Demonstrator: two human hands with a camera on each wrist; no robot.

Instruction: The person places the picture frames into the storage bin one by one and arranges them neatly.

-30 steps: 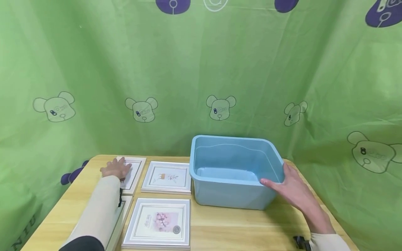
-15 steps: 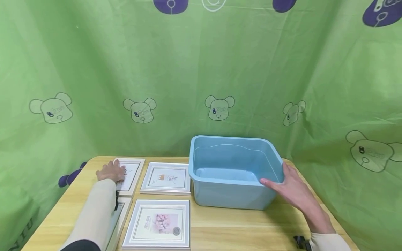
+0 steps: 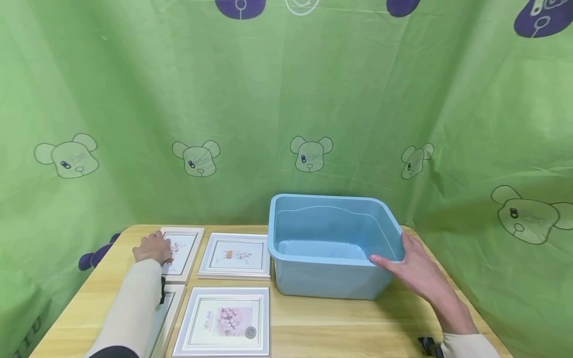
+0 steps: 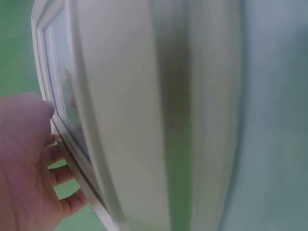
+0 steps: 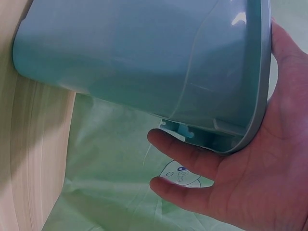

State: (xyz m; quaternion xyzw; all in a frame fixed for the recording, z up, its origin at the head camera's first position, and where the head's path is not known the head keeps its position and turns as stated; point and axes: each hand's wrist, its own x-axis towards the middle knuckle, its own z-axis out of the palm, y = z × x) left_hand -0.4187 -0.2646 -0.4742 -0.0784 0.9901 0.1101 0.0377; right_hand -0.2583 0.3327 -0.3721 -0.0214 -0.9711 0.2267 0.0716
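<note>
At the far left of the table, my left hand [image 3: 152, 247] is at the left edge of a white picture frame [image 3: 193, 254] with a floral print. Seen from the left wrist, the thumb [image 4: 36, 108] lies at that frame's edge, and the other fingers bend along its outer side. My right hand [image 3: 418, 268] holds the right front corner of a light blue plastic bin [image 3: 331, 278]. Its thumb lies over the front rim, while the fingers [image 5: 185, 154] reach along the outside, under the rim. Nothing shows inside the bin.
Beside the held frame lies a silver-white frame with a deer print [image 3: 235, 256]. Nearer stand a pink-flower frame [image 3: 224, 323] and another white frame [image 3: 172, 318], partly hidden by the left sleeve [image 3: 130, 308]. A green curtain [image 3: 241, 99] hangs behind the wooden table [image 3: 322, 328].
My left hand has slid from the top of the far-left frame to its left edge, uncovering more of the print. The right hand keeps its hold on the bin.
</note>
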